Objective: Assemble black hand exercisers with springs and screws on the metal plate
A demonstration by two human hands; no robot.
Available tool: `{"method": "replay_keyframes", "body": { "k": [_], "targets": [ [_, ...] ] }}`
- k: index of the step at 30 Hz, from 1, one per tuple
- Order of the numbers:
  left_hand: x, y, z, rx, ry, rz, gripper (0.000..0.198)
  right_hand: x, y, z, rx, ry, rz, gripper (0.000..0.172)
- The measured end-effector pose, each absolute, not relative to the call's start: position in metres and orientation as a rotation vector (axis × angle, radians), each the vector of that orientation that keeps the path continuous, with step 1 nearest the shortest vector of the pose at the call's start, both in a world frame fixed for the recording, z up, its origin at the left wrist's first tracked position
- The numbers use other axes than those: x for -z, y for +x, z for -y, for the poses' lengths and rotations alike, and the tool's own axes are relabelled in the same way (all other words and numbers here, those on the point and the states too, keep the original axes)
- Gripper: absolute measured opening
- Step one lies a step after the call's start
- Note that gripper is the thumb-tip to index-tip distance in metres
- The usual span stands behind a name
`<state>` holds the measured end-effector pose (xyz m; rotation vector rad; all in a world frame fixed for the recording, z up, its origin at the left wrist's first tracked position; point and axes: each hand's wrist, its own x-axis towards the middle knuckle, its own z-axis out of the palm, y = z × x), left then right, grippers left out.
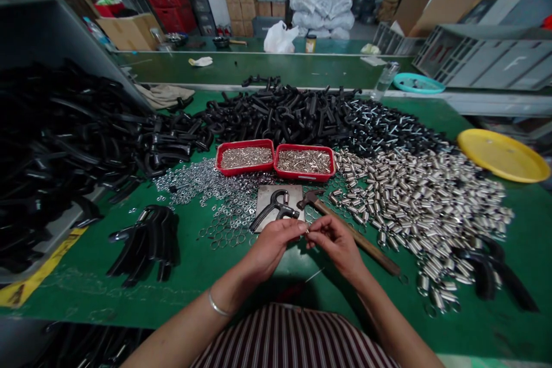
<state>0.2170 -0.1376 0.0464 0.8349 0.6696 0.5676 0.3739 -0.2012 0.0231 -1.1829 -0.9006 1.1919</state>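
My left hand (275,244) and my right hand (335,242) meet fingertip to fingertip near the table's front middle. Both are pinched around something small and pale, too small to name. Just beyond them a black hand grip with a spring (276,207) lies on a square metal plate (264,198). A hammer (357,236) with a wooden handle lies diagonally beside my right hand, its head by the plate. Two red trays of small metal pins, a left one (245,171) and a right one (304,176), stand behind the plate.
Springs (414,195) cover the right side; nuts (207,184) lie at the left. Black handles (276,112) are heaped behind the trays and in a grey bin (56,11). Assembled grips (146,241) lie front left. A yellow lid (502,155) sits far right.
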Motion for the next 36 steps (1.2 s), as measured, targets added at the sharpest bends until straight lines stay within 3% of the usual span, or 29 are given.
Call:
{"method": "replay_keyframes", "body": {
  "k": [15, 23, 36],
  "targets": [
    [-0.04, 0.22, 0.146, -0.619, 0.858, -0.714, 0.024, -0.02, 0.368, 0.2, -1.081, -1.228, 0.808, 0.023],
    [-0.047, 0.226, 0.149, -0.657, 0.728, -0.646, 0.019, -0.016, 0.372, 0.198, -1.296, -1.057, 0.856, 0.02],
    [-0.039, 0.227, 0.151, -0.674, 0.763, -0.641, 0.026, 0.003, 0.369, 0.199, -1.336, -0.914, 0.822, 0.016]
  ]
}}
